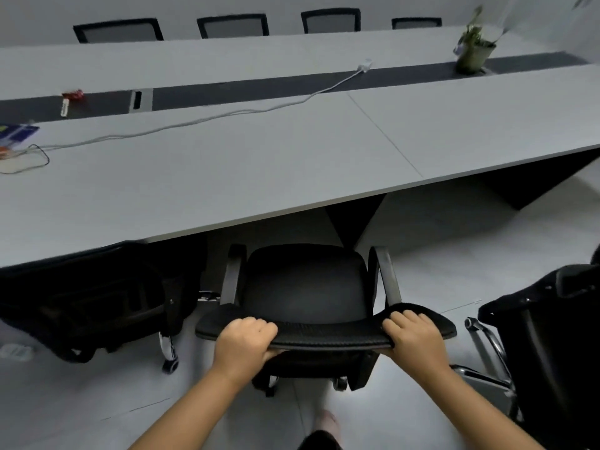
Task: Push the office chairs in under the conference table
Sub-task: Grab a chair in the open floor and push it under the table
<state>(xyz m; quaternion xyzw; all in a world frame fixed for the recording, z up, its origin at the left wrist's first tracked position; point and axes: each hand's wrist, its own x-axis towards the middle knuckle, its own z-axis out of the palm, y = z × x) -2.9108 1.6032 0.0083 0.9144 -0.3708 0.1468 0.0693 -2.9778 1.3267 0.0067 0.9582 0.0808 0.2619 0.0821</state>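
Black chair (pixel 305 287) backrest gripped by left hand (pixel 243 339) and right hand (pixel 412 336); pushed crooked, its armrests (pixel 384 274) could knock the desk (pixel 227 177) edge.

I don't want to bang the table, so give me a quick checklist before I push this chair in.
1. Left hand grips the middle chair backrest: ok.
2. Right hand grips the same backrest: ok.
3. Seat already under the conference table: not ok, it's outside the edge.
4. Armrests clear the tabletop underside: cannot tell.
5. Table leg ahead, right of centre: not ok, steer left.
6. Left neighbour chair leaves room: ok.
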